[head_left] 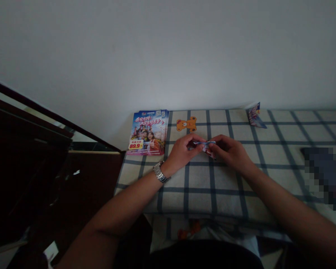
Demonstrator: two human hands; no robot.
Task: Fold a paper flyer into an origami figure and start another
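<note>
Between my two hands, above the checked tablecloth, is a small piece of folded printed paper (208, 147). My left hand (187, 148), with a metal watch (160, 172) on its wrist, pinches the paper's left side. The right side is pinched by the thumb and fingers of my right hand (229, 150). Fingers cover much of the paper, so its full shape is hidden. To the left lies a stack of colourful flyers (148, 133) marked 89.9. A folded paper piece (256, 116) with similar print stands at the back right.
The checked tablecloth (196, 175) covers a table against a white wall (168, 56). A printed bear (187, 124) shows on the cloth. At the right lies a dark, pixelated object (326, 175). Dark furniture (22, 168) stands left of the table.
</note>
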